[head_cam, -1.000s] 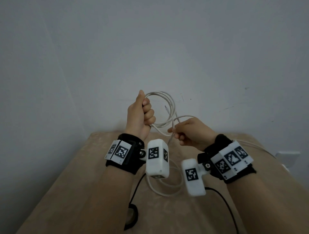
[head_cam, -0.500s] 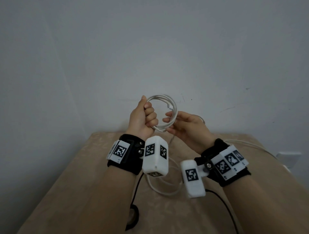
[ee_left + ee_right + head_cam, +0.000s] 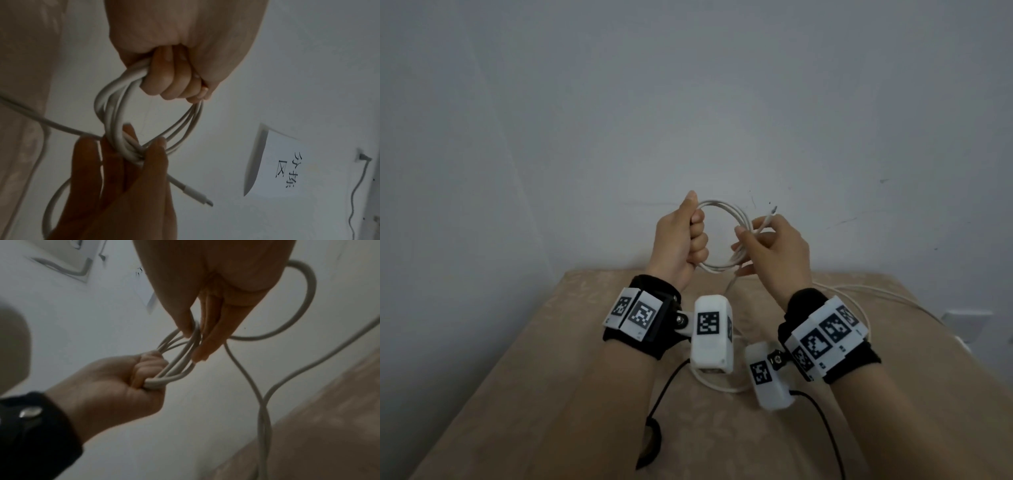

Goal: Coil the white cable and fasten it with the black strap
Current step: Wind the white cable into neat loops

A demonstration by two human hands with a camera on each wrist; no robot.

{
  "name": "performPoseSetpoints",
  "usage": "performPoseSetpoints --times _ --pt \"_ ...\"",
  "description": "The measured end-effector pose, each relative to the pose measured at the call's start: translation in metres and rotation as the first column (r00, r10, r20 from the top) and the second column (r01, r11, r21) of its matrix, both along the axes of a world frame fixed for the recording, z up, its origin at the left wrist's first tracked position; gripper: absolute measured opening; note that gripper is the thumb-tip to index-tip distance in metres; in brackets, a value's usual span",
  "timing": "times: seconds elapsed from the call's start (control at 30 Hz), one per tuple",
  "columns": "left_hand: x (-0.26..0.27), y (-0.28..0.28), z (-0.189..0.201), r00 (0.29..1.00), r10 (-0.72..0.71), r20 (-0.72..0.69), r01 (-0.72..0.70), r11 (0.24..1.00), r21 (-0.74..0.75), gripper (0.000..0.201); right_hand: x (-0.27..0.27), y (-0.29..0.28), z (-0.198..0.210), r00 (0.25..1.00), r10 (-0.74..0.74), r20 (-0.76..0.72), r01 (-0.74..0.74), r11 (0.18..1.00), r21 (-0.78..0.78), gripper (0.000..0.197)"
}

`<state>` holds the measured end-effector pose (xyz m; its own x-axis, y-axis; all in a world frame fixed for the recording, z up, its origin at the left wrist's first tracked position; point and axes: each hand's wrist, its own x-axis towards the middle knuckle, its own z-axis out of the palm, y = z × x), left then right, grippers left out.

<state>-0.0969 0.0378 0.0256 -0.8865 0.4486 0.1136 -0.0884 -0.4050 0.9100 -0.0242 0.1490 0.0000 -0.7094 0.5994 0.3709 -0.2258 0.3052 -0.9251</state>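
Coil of white cable [image 3: 722, 236] held upright in air between both hands, above table [image 3: 551, 394], loop plane facing person. Left hand [image 3: 681, 240] fist clamped round left side of coil. Right hand [image 3: 774, 250] pinches right side with thumb and fingers; plug end [image 3: 770, 214] sticks up past it. Loose tail drops from right hand to table, so right hand nearer to remaining slack. Black strap [image 3: 650, 445] lies on table near left forearm, well below coil, not yet taken. No containers in view.
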Motion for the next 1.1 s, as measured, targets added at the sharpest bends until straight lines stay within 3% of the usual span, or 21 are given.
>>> performPoseSetpoints --times 0.13,0.23,0.37,0.47,0.6,0.8,0.9,1.1 --pt "-0.003 -0.007 0.003 0.998 -0.051 -0.036 0.051 0.999 0.004 0.042 0.002 0.01 0.005 0.998 -0.03 -0.063 0.036 0.995 0.091 0.027" --pt "-0.004 -0.011 0.005 0.993 -0.08 -0.081 0.078 0.997 -0.019 0.042 0.003 0.017 0.008 0.994 -0.074 -0.079 0.092 0.96 0.264 0.037" --pt "-0.003 -0.015 0.007 0.983 -0.139 -0.122 0.132 0.989 -0.062 0.042 0.006 0.024 0.01 0.998 0.002 0.07 -0.025 0.944 0.328 0.031" --pt "-0.002 -0.017 0.008 0.975 -0.163 -0.15 0.151 0.984 -0.089 0.043 0.004 0.029 0.007 0.978 0.158 0.138 -0.186 0.958 0.216 0.027" --pt "-0.003 -0.018 0.01 0.974 -0.167 -0.151 0.158 0.985 -0.068 0.043 0.004 0.028 0.009 0.947 0.322 0.024 -0.321 0.947 -0.026 0.021" --pt "-0.003 -0.016 0.008 0.977 -0.182 -0.109 0.182 0.983 -0.01 0.043 0.008 0.025 0.012 0.846 0.514 -0.143 -0.53 0.776 -0.342 0.021" --pt "-0.007 -0.015 0.006 0.972 -0.232 -0.028 0.233 0.972 0.029 0.044 0.008 0.028 0.01 0.84 0.518 -0.164 -0.538 0.752 -0.382 0.023" --pt "-0.014 -0.019 0.001 0.943 -0.323 0.076 0.325 0.945 -0.016 0.043 0.007 0.024 0.009 0.898 0.427 -0.109 -0.437 0.836 -0.332 0.014"
